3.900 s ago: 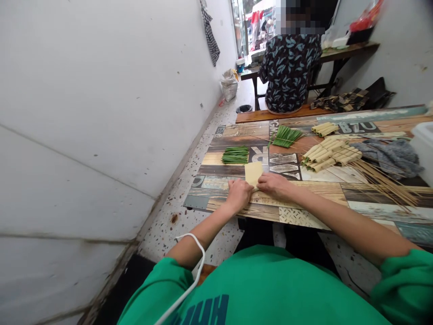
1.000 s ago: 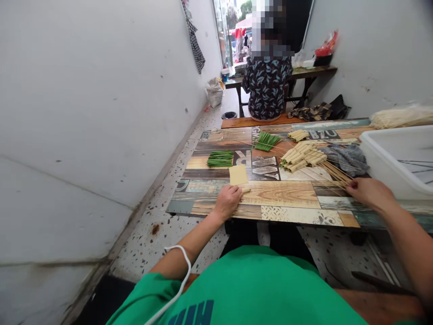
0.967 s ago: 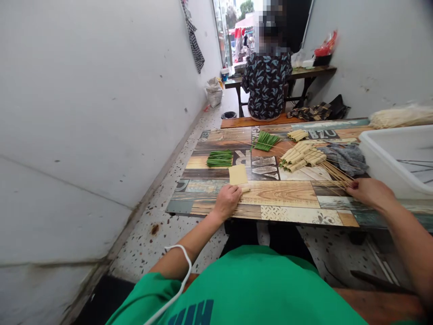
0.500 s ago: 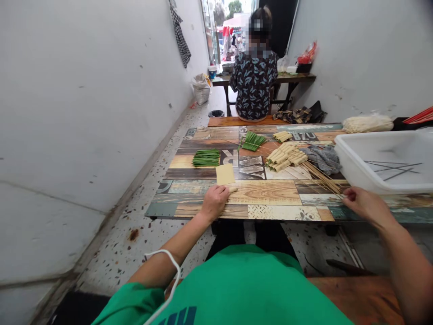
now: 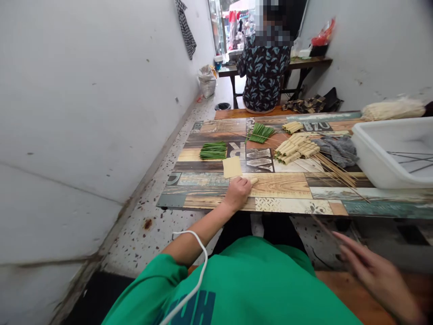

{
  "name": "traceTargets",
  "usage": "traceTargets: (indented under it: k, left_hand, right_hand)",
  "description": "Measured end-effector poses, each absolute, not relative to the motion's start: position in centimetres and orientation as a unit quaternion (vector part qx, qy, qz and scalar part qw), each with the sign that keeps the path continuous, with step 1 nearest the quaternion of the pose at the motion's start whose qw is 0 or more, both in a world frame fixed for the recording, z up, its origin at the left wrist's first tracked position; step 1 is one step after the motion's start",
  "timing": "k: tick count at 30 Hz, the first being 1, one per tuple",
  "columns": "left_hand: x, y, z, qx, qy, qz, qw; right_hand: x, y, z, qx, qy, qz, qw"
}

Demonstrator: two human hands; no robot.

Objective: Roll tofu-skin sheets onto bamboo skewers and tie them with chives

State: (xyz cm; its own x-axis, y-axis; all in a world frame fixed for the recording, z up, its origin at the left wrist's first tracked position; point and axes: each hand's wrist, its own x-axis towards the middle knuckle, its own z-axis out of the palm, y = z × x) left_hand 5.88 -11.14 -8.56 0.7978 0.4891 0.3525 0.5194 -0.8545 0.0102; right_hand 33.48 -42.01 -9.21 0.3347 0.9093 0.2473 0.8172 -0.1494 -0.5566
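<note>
Although a pale, scuffed wall (image 5: 84,113) fills most of the left side, its upper reach is cut off. Speckled flooring (image 5: 135,248) runs beside it toward a bright opening at the far end, where details are hard to make out. Patchwork wood-look planks with printed letters cover the worktop (image 5: 280,184), whose right end runs out of view. Beyond it sits another person (image 5: 262,76) in a leaf-patterned top, back turned, head masked and cropped, hands hidden. A white tub (image 5: 379,167) is cut off at the right edge; dark sticks lie inside. The right hand (image 5: 370,271), blurred, is below the worktop's near edge, its fingers closed on a thin stick (image 5: 323,225) too smeared to identify. The left hand (image 5: 238,192) rests on the worktop, fingers bent together and clamped on a pale roll (image 5: 254,181), mostly hidden, with one end showing. Farther right are stacked rolls (image 5: 292,150), loose skewers (image 5: 338,174) and a crumpled grey cloth (image 5: 338,150). Two bundles of green stalks (image 5: 213,151) lie farther back, and a square yellowish sheet (image 5: 232,167) lies just beyond the left hand.
</note>
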Motion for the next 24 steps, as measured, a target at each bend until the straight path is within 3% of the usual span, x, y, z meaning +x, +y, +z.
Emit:
traceTargets:
  k: [2,6,24]
  left_hand:
    - [7.1,-11.3,-8.6,-0.946,-0.265,-0.181,0.048]
    - [8.2,-11.5,-8.8,-0.944,-0.262,-0.193,0.054]
    - [8.3,-11.4,-9.1,-0.947,-0.260,-0.176,0.066]
  right_hand:
    - [29.8,-39.2,-9.3,-0.705,-0.615,0.105,0.337]
    - [26.1,-35.8,-9.5,-0.708,-0.621,0.061,0.332]
    - [25.9,-35.0,-10.1,-0.711,-0.625,0.028,0.321]
